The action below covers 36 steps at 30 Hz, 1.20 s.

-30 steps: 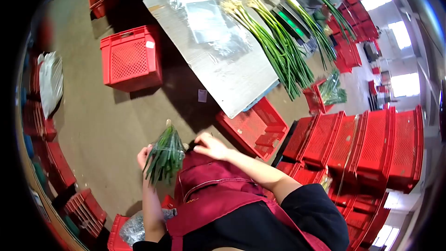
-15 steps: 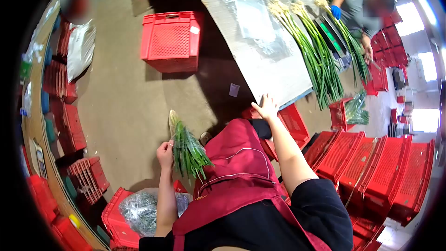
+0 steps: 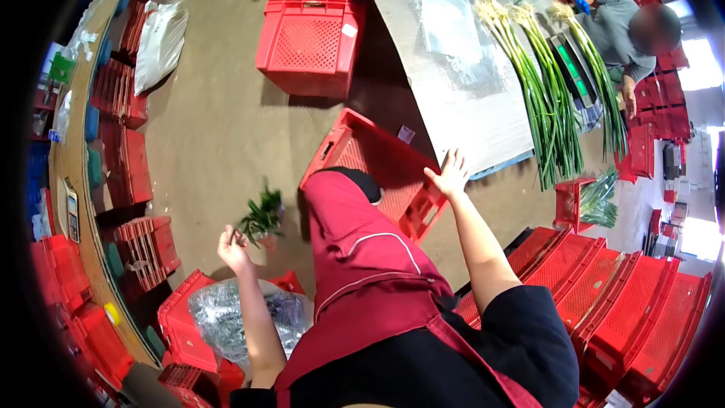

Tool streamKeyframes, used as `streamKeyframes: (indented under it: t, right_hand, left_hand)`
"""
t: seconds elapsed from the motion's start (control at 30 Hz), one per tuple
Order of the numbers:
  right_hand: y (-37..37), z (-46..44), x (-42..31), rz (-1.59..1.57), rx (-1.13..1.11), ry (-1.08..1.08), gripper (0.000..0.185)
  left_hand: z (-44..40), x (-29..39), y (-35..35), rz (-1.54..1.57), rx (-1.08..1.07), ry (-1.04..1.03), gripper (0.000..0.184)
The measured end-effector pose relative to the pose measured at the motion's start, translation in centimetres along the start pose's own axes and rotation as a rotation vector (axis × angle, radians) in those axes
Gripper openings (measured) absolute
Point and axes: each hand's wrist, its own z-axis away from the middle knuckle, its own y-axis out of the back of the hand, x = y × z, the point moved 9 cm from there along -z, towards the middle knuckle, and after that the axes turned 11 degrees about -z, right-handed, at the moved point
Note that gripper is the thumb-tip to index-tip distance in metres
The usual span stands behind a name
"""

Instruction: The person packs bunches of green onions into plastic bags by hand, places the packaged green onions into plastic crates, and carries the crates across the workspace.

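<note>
My left hand [image 3: 236, 249] is pinched at the near end of a bunch of green onions [image 3: 262, 215], its dark leaves hanging over the floor; part of it is blurred. My right hand [image 3: 451, 175] has its fingers spread at the near corner of the table [image 3: 487, 132]. Below it, a red crate [image 3: 396, 159] stands tilted on the floor against my raised leg, which is in a maroon apron. On the table several long green onions [image 3: 555, 106] lie with roots away from me, beside clear plastic bags [image 3: 445, 23].
A red crate [image 3: 310, 45] stands on the floor ahead. Stacked red crates [image 3: 604, 287] fill the right. At lower left a red crate [image 3: 181, 317] holds bagged greens [image 3: 238, 317]. A co-worker [image 3: 615, 30] with a blue glove stands across the table, near a green-lit device [image 3: 570, 68].
The red crate has come out from beneath the table corner to in front of my leg. My left hand has moved left, and the bunch has turned. My right hand stays at the corner.
</note>
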Motion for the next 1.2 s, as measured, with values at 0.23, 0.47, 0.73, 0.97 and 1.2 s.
streamKeyframes:
  t: [0.23, 0.47, 0.73, 0.97, 1.2]
  right_hand:
    - [0.2, 0.0, -0.7, 0.106, -0.018, -0.003, 0.100]
    - [0.1, 0.1, -0.5, 0.164, -0.093, -0.029, 0.104]
    - [0.3, 0.3, -0.4, 0.111, -0.106, -0.059, 0.105]
    - [0.1, 0.1, 0.1, 0.149, -0.133, -0.055, 0.104]
    - [1.1, 0.4, 0.2, 0.053, -0.157, -0.042, 0.103]
  left_hand:
    - [2.9, 7.7, -3.1, 0.073, -0.176, -0.152, 0.024]
    - [5.1, 14.1, -11.5, 0.290, -0.433, -0.109, 0.026]
    - [1.7, 3.9, -18.3, 0.206, -0.456, 0.146, 0.018]
    - [-0.6, -0.3, -20.7, 0.186, -0.662, 0.215, 0.075]
    - [-0.5, -9.2, -15.4, -0.112, -0.475, 0.460, 0.047]
